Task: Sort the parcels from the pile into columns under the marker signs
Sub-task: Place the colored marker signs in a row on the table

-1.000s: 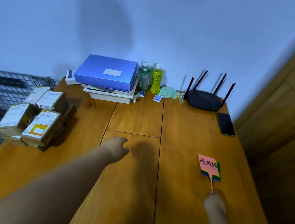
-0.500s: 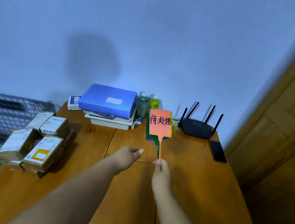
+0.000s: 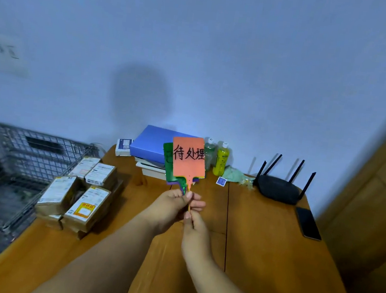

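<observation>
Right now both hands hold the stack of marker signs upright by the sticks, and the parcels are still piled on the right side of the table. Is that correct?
One thing is wrong: the parcels are piled on the left side of the table, not the right. The head view shows it. The rest stands: the left hand and right hand hold the marker signs upright by the sticks.

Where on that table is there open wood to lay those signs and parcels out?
The widest bare stretch is the right half of the table, in front of the router and left of the phone. The near middle, under both arms, is also bare. The left edge holds the parcel pile; the back edge is crowded with the blue folder and bottles.
</observation>
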The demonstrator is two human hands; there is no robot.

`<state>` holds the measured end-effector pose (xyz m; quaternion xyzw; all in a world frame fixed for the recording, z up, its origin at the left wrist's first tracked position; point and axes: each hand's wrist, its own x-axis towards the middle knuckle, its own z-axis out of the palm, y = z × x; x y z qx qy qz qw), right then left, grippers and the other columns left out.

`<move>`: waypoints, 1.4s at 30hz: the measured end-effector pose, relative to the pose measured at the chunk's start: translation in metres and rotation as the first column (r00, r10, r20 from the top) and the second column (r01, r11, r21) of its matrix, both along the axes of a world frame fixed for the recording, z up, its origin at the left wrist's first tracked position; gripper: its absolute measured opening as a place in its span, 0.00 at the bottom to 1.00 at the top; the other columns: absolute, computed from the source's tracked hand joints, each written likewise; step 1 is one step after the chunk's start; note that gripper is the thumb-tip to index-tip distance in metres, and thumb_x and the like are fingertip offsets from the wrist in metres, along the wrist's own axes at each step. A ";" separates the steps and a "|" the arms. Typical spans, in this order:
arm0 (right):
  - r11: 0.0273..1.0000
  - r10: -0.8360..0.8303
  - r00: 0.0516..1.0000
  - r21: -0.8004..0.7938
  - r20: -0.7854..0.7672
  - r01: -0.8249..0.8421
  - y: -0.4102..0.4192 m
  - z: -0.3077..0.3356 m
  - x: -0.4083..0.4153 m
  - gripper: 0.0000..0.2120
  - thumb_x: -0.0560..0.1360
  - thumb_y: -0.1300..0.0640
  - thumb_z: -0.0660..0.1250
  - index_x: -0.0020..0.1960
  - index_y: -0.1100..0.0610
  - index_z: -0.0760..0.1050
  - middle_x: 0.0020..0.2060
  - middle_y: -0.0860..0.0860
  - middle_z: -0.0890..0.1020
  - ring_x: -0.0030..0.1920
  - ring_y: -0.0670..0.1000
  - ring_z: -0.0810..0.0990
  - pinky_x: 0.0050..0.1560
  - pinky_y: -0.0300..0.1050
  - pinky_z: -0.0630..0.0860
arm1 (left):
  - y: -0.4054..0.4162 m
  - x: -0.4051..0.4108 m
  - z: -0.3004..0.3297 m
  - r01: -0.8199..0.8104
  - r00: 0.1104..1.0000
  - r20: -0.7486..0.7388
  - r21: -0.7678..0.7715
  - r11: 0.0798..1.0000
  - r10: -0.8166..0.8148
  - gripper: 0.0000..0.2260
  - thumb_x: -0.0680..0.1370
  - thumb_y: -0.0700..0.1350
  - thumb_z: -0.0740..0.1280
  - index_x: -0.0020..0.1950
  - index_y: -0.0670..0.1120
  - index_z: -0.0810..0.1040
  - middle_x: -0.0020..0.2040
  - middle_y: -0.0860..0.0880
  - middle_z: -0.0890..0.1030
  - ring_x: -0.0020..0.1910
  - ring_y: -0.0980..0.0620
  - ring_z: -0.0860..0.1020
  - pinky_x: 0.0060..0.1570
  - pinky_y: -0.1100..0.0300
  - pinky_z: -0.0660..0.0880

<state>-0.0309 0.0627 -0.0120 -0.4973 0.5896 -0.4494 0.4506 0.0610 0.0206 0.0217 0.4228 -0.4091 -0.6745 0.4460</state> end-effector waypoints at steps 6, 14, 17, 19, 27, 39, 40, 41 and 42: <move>0.988 -0.073 0.960 -0.149 -0.272 0.033 0.011 0.032 -0.018 0.16 0.80 0.43 0.58 0.39 0.49 0.75 0.38 0.46 0.77 0.39 0.44 0.76 0.33 0.35 0.67 | 0.007 0.023 0.001 0.007 1.000 0.008 -0.035 0.999 -0.007 0.11 0.81 0.44 0.59 0.47 0.42 0.79 0.44 0.42 0.82 0.48 0.44 0.79 0.58 0.48 0.73; 0.986 0.141 0.934 0.035 0.329 -0.161 -0.024 0.066 -0.005 0.08 0.76 0.58 0.70 0.47 0.63 0.76 0.25 0.52 0.74 0.21 0.47 0.68 0.22 0.39 0.68 | 0.018 0.037 -0.006 0.100 0.995 0.008 -0.022 0.995 -0.100 0.11 0.79 0.48 0.62 0.47 0.42 0.79 0.41 0.45 0.83 0.40 0.51 0.81 0.49 0.54 0.77; 0.975 0.129 0.937 0.130 0.326 -0.180 -0.031 0.059 0.004 0.08 0.74 0.61 0.72 0.49 0.64 0.76 0.24 0.51 0.74 0.19 0.47 0.67 0.21 0.38 0.66 | 0.022 0.044 -0.010 0.116 0.993 0.012 -0.007 0.993 -0.116 0.11 0.79 0.49 0.62 0.45 0.44 0.80 0.38 0.46 0.83 0.37 0.52 0.81 0.45 0.57 0.78; 0.972 0.099 0.956 0.179 0.278 -0.153 -0.031 0.054 0.008 0.09 0.73 0.60 0.73 0.50 0.62 0.77 0.29 0.53 0.79 0.20 0.45 0.72 0.22 0.38 0.69 | 0.023 0.053 -0.013 0.162 0.987 0.008 -0.014 0.987 -0.161 0.10 0.79 0.49 0.63 0.44 0.46 0.81 0.38 0.47 0.82 0.38 0.53 0.81 0.44 0.58 0.78; 0.990 0.010 0.958 0.134 0.286 -0.050 -0.045 0.044 0.055 0.05 0.72 0.66 0.73 0.43 0.60 0.78 0.32 0.54 0.81 0.24 0.46 0.77 0.25 0.38 0.74 | 0.005 0.105 -0.018 0.208 0.978 -0.017 0.064 0.976 -0.208 0.11 0.77 0.48 0.64 0.49 0.42 0.81 0.44 0.46 0.85 0.43 0.52 0.83 0.44 0.57 0.80; 0.968 -0.247 0.874 0.146 0.418 0.204 -0.101 0.023 0.106 0.06 0.74 0.62 0.71 0.50 0.54 0.80 0.41 0.50 0.84 0.34 0.44 0.75 0.31 0.33 0.69 | -0.043 0.202 -0.018 -0.076 0.997 -0.019 0.127 0.989 0.079 0.12 0.83 0.44 0.56 0.45 0.43 0.76 0.33 0.48 0.81 0.29 0.54 0.78 0.35 0.59 0.77; 0.959 -0.276 0.874 0.181 0.400 0.219 -0.107 0.016 0.103 0.05 0.75 0.61 0.71 0.50 0.53 0.81 0.41 0.50 0.84 0.34 0.44 0.75 0.31 0.35 0.69 | -0.046 0.208 -0.019 -0.106 0.992 -0.053 0.128 0.986 0.113 0.12 0.83 0.44 0.56 0.45 0.42 0.74 0.31 0.49 0.79 0.26 0.55 0.74 0.33 0.60 0.75; 0.946 -0.303 0.877 0.226 0.372 0.231 -0.115 0.008 0.101 0.05 0.75 0.60 0.71 0.50 0.52 0.81 0.43 0.51 0.84 0.35 0.45 0.75 0.32 0.36 0.69 | -0.049 0.214 -0.022 -0.129 0.985 -0.098 0.126 0.984 0.142 0.12 0.83 0.43 0.55 0.44 0.42 0.73 0.29 0.49 0.76 0.24 0.56 0.70 0.31 0.61 0.72; 0.936 -0.320 0.884 0.257 0.341 0.239 -0.123 -0.003 0.100 0.06 0.75 0.59 0.71 0.51 0.53 0.81 0.44 0.51 0.85 0.35 0.46 0.76 0.32 0.37 0.69 | -0.051 0.220 -0.024 -0.147 0.975 -0.146 0.123 0.981 0.165 0.12 0.83 0.43 0.54 0.44 0.41 0.71 0.28 0.49 0.73 0.23 0.56 0.67 0.29 0.62 0.70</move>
